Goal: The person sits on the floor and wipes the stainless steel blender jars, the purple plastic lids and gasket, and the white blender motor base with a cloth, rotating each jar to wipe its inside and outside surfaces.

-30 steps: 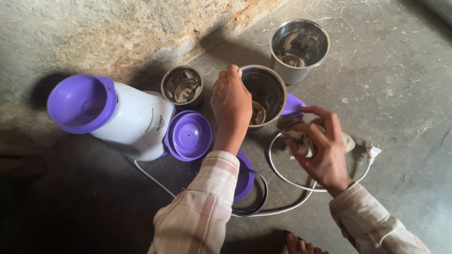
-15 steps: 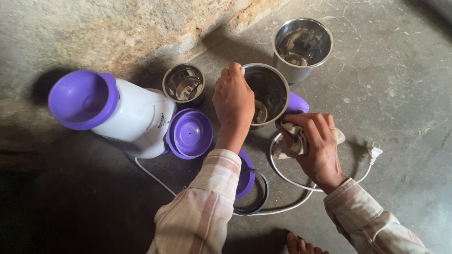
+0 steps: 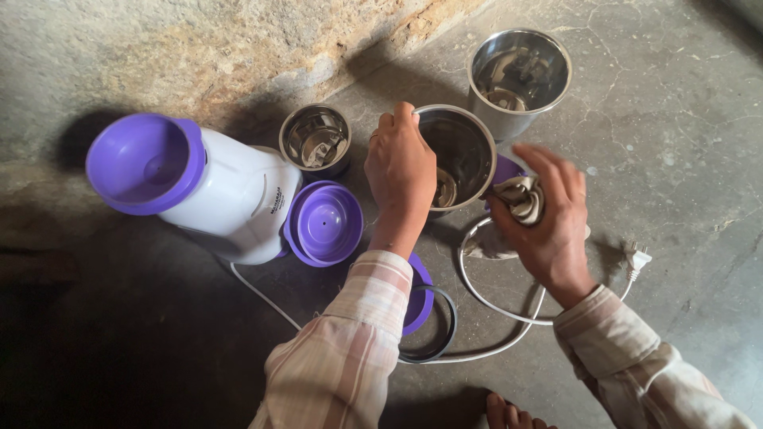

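The round stainless-steel grinder jar with a purple handle [image 3: 461,155] stands upright and open on the cracked grey floor [image 3: 675,119], a dull blade at its bottom. The left hand [image 3: 400,171] pinches its rim at nine o'clock, while the right hand [image 3: 544,214], at four o'clock, is closed around a crumpled beige cloth [image 3: 524,199] pressed against the handle. A white-and-purple mixer base [image 3: 207,187] lies well off at nine o'clock.

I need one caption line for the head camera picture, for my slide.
Left hand grips the rim of a steel jar while the right hand presses a cloth against its side.
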